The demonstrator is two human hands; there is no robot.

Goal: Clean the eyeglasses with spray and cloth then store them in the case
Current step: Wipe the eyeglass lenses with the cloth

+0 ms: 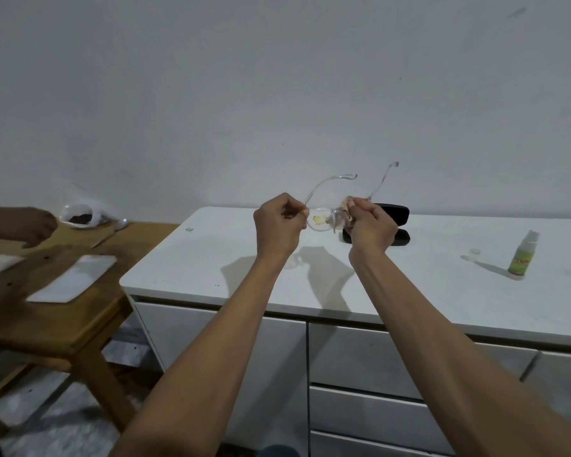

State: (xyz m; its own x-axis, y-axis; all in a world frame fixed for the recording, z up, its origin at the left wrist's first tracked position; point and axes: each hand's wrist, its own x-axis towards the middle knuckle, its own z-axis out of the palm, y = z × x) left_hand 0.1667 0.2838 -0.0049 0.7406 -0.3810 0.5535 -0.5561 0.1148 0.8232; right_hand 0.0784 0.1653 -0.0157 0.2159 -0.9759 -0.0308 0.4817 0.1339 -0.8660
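Above the white cabinet top (211,258), the left hand (277,225) has its fingers curled tight, pinching the clear eyeglasses (320,219) at the frame's left end. At three o'clock from it, the right hand (371,227) pinches a crumpled cloth (343,209) against the other lens. The open black case (393,214) lies just behind that hand, and the spray bottle (523,253) stands well apart at three o'clock.

The right hand (371,225) and its crumpled pale cloth (343,215) cover one lens of the clear-framed eyeglasses (320,219) and part of the open black glasses case (393,225). The small green spray bottle's (523,255) label is unreadable. Another person's hand (30,225) is cut off at the left edge.
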